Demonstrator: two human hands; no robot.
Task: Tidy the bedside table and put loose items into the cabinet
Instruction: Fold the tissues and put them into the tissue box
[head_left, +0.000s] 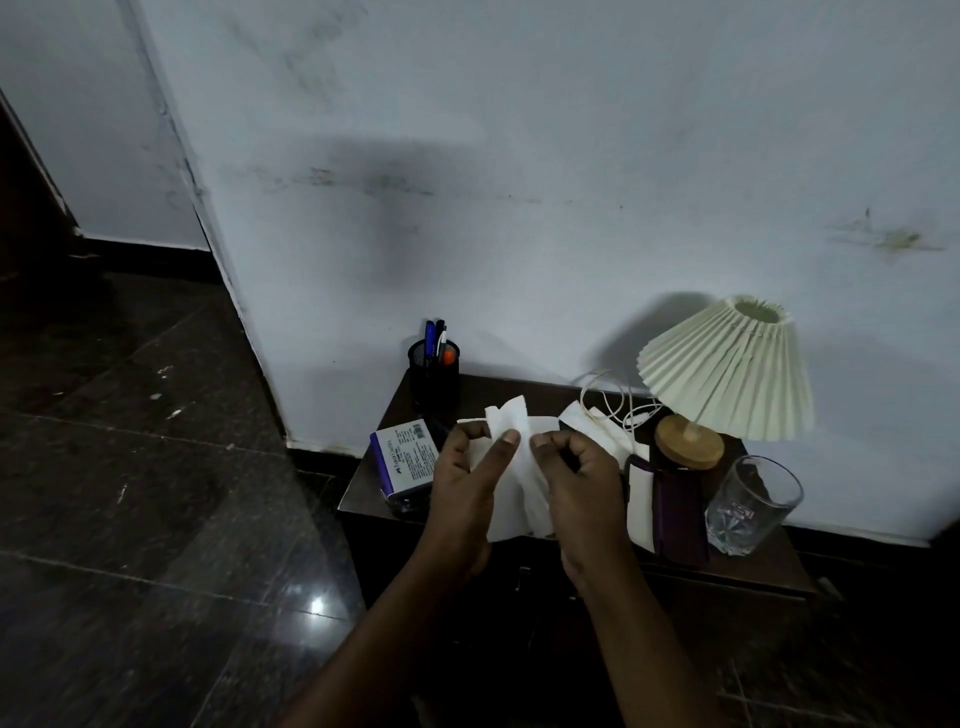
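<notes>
Both my hands hold a white paper tissue above the dark bedside table. My left hand pinches its left side between thumb and fingers, and my right hand grips its right side with curled fingers. More white tissue lies on the table behind my right hand. A white and purple box sits at the table's left edge. The cabinet front below the tabletop is dark and mostly hidden by my arms.
A black mesh pen holder with pens stands at the back left. A pleated cream lamp on a wooden base, its white cord, a purple notebook and a clear glass occupy the right side. Glossy dark floor lies left.
</notes>
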